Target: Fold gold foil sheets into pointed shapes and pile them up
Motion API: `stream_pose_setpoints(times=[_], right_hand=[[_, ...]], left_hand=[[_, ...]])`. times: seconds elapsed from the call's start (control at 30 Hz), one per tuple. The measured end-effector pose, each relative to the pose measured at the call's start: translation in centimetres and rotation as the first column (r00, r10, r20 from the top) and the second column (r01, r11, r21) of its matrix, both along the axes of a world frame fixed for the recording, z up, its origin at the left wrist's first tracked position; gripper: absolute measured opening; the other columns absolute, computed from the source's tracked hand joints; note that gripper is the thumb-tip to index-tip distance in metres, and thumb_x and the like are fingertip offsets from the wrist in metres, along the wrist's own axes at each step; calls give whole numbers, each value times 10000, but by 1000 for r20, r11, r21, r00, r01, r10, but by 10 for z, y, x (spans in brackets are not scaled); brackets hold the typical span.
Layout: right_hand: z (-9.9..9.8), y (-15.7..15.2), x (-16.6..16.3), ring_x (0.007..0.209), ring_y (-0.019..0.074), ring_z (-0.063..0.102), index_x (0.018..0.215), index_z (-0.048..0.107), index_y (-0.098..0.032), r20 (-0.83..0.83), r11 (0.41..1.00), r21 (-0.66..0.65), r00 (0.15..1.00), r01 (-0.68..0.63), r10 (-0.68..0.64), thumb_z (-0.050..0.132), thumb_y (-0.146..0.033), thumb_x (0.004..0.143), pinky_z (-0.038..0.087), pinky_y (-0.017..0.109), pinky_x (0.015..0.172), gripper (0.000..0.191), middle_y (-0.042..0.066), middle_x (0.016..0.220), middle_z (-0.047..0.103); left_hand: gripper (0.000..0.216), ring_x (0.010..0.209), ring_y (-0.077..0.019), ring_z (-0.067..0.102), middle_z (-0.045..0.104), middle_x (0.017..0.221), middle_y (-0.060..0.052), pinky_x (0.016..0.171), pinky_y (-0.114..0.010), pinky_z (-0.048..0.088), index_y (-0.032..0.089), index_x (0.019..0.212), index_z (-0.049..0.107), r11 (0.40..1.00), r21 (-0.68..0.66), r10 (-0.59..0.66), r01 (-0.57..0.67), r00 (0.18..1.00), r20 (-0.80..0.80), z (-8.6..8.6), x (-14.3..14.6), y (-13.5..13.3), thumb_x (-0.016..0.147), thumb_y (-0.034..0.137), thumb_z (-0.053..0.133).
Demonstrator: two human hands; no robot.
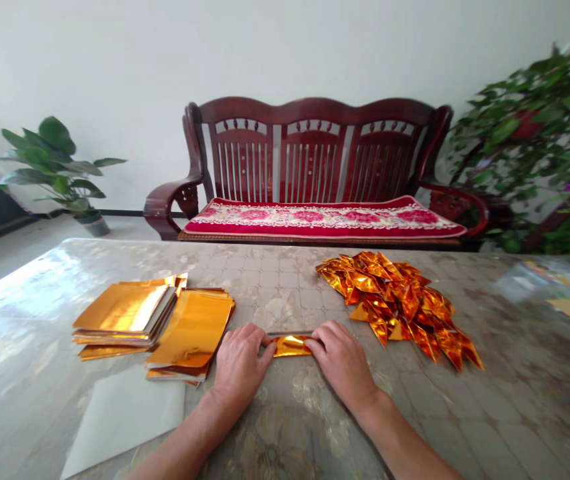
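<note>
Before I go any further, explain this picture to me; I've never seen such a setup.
There is no machine here, just a person's two bare hands. The single picture comes from a camera worn on the head, looking forward and down. The left hand and right hand hold a shiny gold strip by its two ends, over the table. To the left lie two stacks of flat gold sheets, with a pale sheet nearer the person. To the right is a pile of folded gold pieces. Beyond the table stands a wooden bench.
</note>
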State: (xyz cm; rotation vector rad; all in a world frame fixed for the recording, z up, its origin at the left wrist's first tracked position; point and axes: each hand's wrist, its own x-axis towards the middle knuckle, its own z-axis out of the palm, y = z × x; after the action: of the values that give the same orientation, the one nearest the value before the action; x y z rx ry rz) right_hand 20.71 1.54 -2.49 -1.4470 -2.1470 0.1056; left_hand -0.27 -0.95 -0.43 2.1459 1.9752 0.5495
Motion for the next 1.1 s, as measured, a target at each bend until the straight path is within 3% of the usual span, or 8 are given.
stream_pose_setpoints(times=[0.3,1.1], right_hand=[[0,0,4,850,188,578,732,591,-210,-110,998,-66,994,12,-19,598,-161,882,413,284,773,158,18,832,596],[4,-1,3,796,193,540,703,572,-231,83,993,20,989,120,-121,656,-200,838,332,307,691,162,6,803,601]], left_hand=[[145,844,-195,621,659,835,-7,759,-303,375,216,762,660,1000,-20,-3,4,999,35,-2,-1,2,879,300,641],[210,798,-166,609,639,844,5,711,-276,352,224,739,677,993,-81,84,-81,996,37,3,0,2,885,371,644]])
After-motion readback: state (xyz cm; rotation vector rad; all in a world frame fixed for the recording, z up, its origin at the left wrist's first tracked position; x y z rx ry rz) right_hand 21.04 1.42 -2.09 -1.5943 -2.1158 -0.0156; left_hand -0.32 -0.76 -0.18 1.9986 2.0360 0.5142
